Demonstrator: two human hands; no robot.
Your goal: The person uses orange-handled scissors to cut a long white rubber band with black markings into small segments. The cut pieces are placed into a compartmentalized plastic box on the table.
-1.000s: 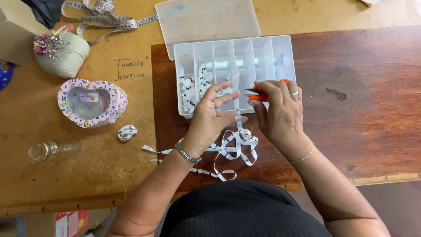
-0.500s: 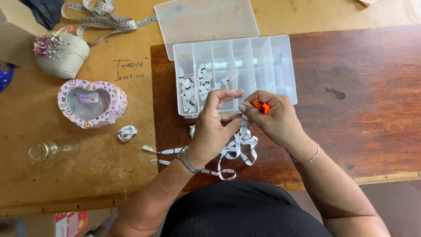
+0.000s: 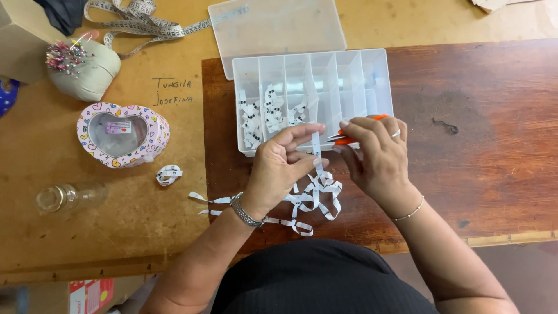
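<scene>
Ribbon strip (image 3: 317,152) is pinched upright between thumb and fingers of the left hand (image 3: 282,168), fingers curled shut on it, so the free end stands up taut right in front of the blades. Right hand (image 3: 375,157) is closed around small orange-handled snips (image 3: 343,138), tips pointing at the strip, prob so the cut lands square. Both hands sit just at the near edge of the clear divided box (image 3: 314,96), which makes sense bc the left compartments already hold little white cut pieces (image 3: 267,113), while the right ones look bare. Rest of the ribbon trails down in a loose tangle (image 3: 302,200) on the dark wood board (image 3: 476,163), w/ slack btwn the wrists. Further out on the left: a small ribbon curl (image 3: 169,174), heart-shaped tin (image 3: 123,135), glass jar on its side (image 3: 70,196), pincushion w/ pins (image 3: 84,70), tape measure (image 3: 139,17).
</scene>
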